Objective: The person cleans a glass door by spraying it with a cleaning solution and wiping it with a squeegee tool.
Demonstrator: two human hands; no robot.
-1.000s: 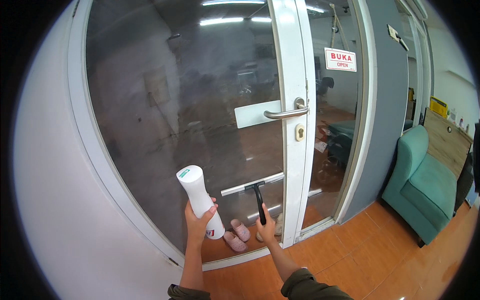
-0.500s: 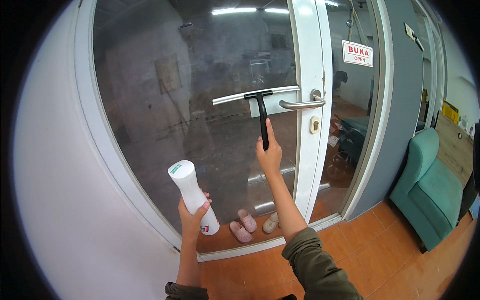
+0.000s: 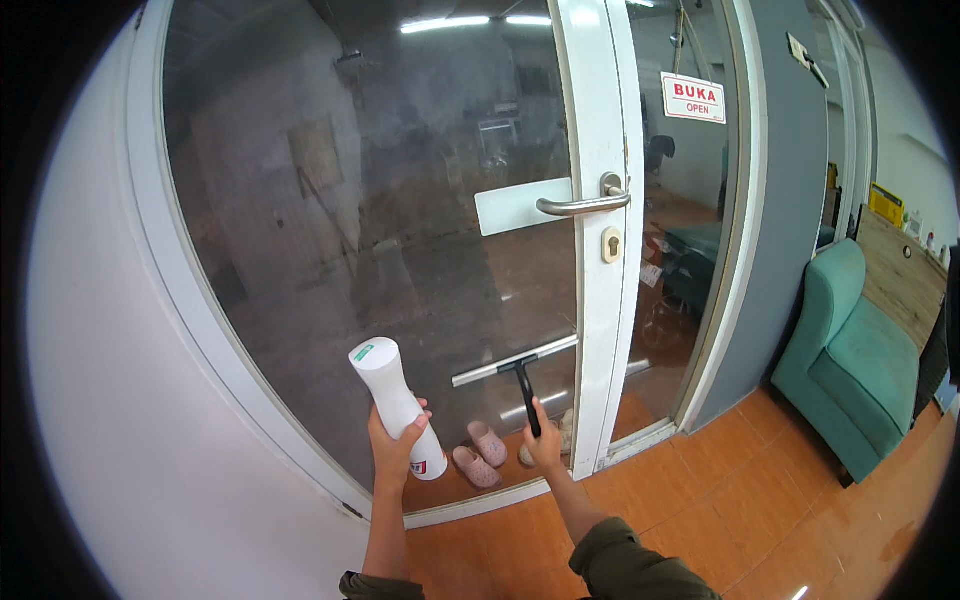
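Observation:
My right hand (image 3: pixel 545 443) is closed around the black handle of a squeegee (image 3: pixel 527 385). Its long pale blade lies against the lower part of the glass door (image 3: pixel 420 270), the right end close to the white door frame. In my left hand (image 3: pixel 393 447) is a white bottle (image 3: pixel 393 400), narrow in the middle, with a green mark on its flat end. It is tilted, held in front of the glass to the left of the squeegee. Fingers wrap around its lower half.
A metal door handle (image 3: pixel 590 204) juts out above the squeegee, beside a white panel (image 3: pixel 520 207) on the glass. Pink clogs (image 3: pixel 480 455) show through the glass near the floor. A green chair (image 3: pixel 850 370) stands at right, and a small sign (image 3: pixel 693 97) hangs behind the side pane.
My right hand has drawn the squeegee down the glass from door-handle height to the lower part. The bottle stays in my left hand, nearly in place. The view has shifted slightly.

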